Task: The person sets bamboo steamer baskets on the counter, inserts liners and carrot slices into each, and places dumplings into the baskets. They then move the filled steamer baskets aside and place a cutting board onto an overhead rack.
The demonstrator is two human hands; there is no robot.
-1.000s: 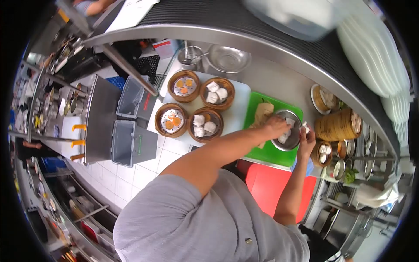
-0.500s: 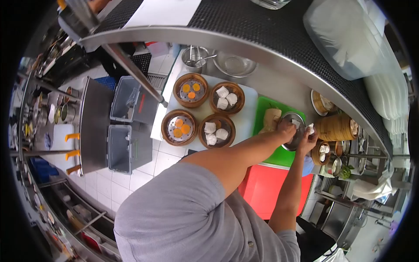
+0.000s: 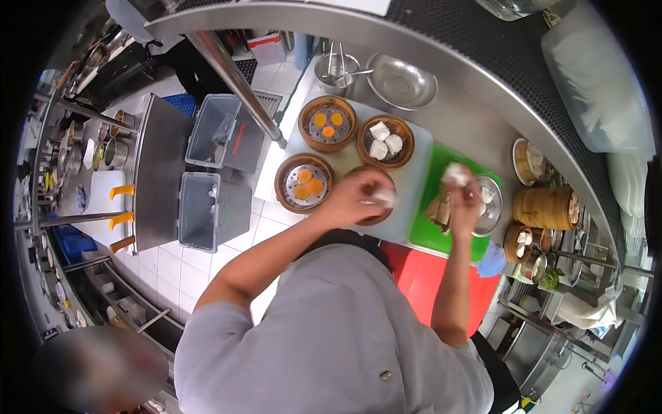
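My left hand [image 3: 353, 199] is over the lower right bamboo steamer basket [image 3: 376, 219], fingers closed on a blurred white bun [image 3: 384, 197]. Its basket is mostly covered by the hand. Above the green board [image 3: 427, 238], my right hand [image 3: 467, 201] grips another white bun [image 3: 455, 174] at its fingertips. Beside it, a metal bowl [image 3: 492, 219] holds white pieces. Crumpled brown paper [image 3: 439, 210] lies on the board. Three white buns [image 3: 393, 143] sit in the upper right basket. Orange rounds fill the upper left basket [image 3: 327, 143] and the lower left basket [image 3: 284, 196].
A steel pot [image 3: 334, 87] with utensils and a metal dish [image 3: 402, 81] stand behind the white board [image 3: 424, 141]. Stacked steamers [image 3: 543, 208] are at right. A metal shelf edge [image 3: 441, 48] arches overhead. Grey bins [image 3: 234, 214] stand left; a blurred person [image 3: 100, 369] shows bottom left.
My left hand has moved left from the bowl to the lower right basket with a white bun. My right hand has shifted left over the green board, still holding a bun.
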